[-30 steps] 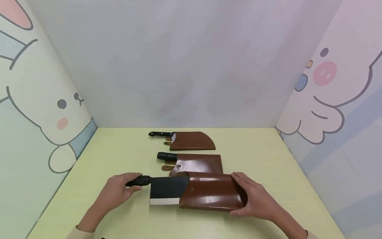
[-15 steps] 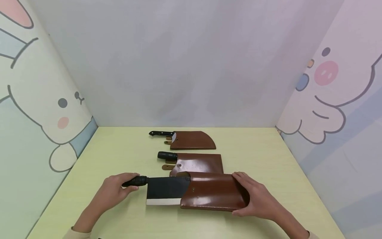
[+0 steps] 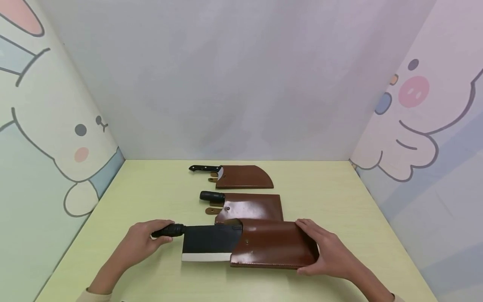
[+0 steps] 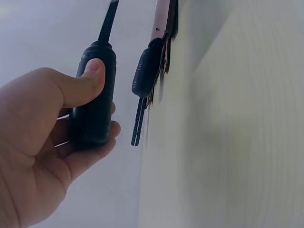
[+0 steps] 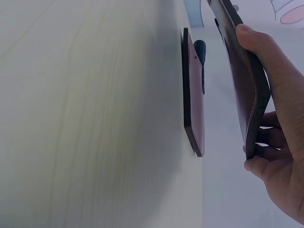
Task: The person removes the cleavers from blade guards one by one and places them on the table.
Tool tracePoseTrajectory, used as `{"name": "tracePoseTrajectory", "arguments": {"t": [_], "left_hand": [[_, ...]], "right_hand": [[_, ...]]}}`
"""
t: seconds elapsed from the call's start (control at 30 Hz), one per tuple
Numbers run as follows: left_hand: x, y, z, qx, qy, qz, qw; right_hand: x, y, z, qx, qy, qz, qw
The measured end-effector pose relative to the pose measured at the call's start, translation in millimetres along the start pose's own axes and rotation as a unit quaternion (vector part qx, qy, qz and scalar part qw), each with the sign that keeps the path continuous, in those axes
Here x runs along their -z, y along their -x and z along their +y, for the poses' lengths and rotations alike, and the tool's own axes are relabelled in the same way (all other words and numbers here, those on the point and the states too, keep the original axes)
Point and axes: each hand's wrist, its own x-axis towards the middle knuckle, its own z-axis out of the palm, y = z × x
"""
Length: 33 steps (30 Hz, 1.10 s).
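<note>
My left hand (image 3: 145, 239) grips the black handle of a cleaver (image 3: 209, 240), thumb along the handle's side in the left wrist view. The cleaver's dark blade with its pale cutting edge points right. Its front part is hidden inside a brown leather sheath (image 3: 273, 243). At the sheath's far right end, my right hand (image 3: 326, 251) holds it between thumb and fingers, across its top and bottom edges. In the right wrist view the sheath (image 5: 247, 80) is raised off the table, bowed slightly in the grasp.
Just behind lies a second cleaver in a brown sheath (image 3: 256, 205), black handle to the left, strap loose. Farther back rests a third knife in a curved brown sheath (image 3: 245, 177). The pale table (image 3: 320, 188) ends at a grey back wall and patterned side walls.
My left hand has moved left with the cleaver, so more of its blade shows outside the sheath. The right hand and sheath have shifted slightly right.
</note>
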Motion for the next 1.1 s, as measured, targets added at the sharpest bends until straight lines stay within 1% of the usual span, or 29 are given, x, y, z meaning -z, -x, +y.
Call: {"name": "tracePoseTrajectory", "arguments": {"t": [0.1,0.23,0.37,0.53,0.77,1.0,1.1], "left_hand": [[0.3,0.4,-0.9,0.0,0.0,-0.004,1.0],[0.9,2.4,-4.0,-0.002,-0.003,0.003,1.0],[2.6,5.3,-8.3,0.003,0.003,0.005,1.0],[2.8,9.7,-13.5,0.005,0.015,0.001,0.9999],[3.3,15.6,-18.7,-0.005,0.012,0.0,0.9999],[5.1,19.4,-21.9,0.014,0.016,-0.025,0.9995],[4.0,21.8,-25.6,0.019,0.014,-0.029,0.9993]], "right_hand": [[1,2,2,0.0,0.0,-0.004,1.0],[3,6,7,0.001,0.002,0.0,1.0],[6,12,14,0.0,0.008,0.004,1.0],[9,19,21,-0.009,0.012,0.004,1.0],[13,31,31,-0.029,0.023,0.002,0.999],[17,40,39,-0.033,0.023,-0.003,0.999],[16,44,43,-0.031,0.02,-0.005,0.999]]}}
